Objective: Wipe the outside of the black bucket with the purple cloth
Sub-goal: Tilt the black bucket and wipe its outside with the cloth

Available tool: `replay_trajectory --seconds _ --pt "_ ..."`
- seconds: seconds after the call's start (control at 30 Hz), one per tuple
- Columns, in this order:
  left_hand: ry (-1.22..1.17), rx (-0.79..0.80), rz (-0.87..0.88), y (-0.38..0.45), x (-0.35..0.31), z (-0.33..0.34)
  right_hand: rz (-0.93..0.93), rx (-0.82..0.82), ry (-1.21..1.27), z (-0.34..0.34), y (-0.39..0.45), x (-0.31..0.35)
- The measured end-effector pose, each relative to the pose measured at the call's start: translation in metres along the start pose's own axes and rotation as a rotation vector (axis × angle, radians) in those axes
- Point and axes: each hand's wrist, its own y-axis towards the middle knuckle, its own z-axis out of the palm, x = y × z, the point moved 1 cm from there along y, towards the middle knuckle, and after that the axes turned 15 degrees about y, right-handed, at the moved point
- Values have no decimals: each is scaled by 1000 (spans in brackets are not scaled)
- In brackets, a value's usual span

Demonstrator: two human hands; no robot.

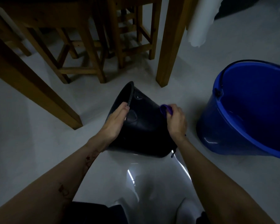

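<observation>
Wiping underway: my left hand [118, 120] is clasping the black bucket [142, 126] rim at nine o'clock, right hand [176, 120] pinching purple cloth [166, 109] at two; next, probably sweeping downward.

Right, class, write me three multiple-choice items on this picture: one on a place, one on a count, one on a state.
1. Where does the blue bucket stand?
A. To the right of the black bucket
B. Under the wooden stool
C. Inside the black bucket

2. How many buckets show?
A. One
B. Two
C. Three

3. How does the black bucket sit?
A. Upright
B. Tipped, rim to the left
C. Upside down on a table

Key:
1 A: it stands on the floor to the right.
2 B: one black, one blue.
3 B: the left hand grips its rim while the right hand presses the purple cloth on its outer wall.
</observation>
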Motion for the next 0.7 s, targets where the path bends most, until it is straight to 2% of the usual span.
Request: replay_trajectory --seconds 0.07,0.17,0.23,0.33,0.43,0.57,0.63,0.7 --pt "-64 -5 -27 5 -9 -4 -1 28 5 -12 -11 -8" --pt "-143 -5 -122 21 -9 5 -268 38 101 -13 -47 20" --pt "-104 -5 -103 21 -13 12 -424 44 165 0 -64 44" --pt "-19 -38 -31 11 -21 10 -483 33 226 16 -55 71" --pt "75 -73 59 6 -15 6 -432 36 221 21 -28 81" --pt "123 -47 133 2 -5 2 -201 -18 103 17 3 56" --pt "153 -11 108 6 -4 -5 -84 -11 34 8 4 30" --pt "109 5 12 12 -5 -10 -34 12 27 -3 -6 15"
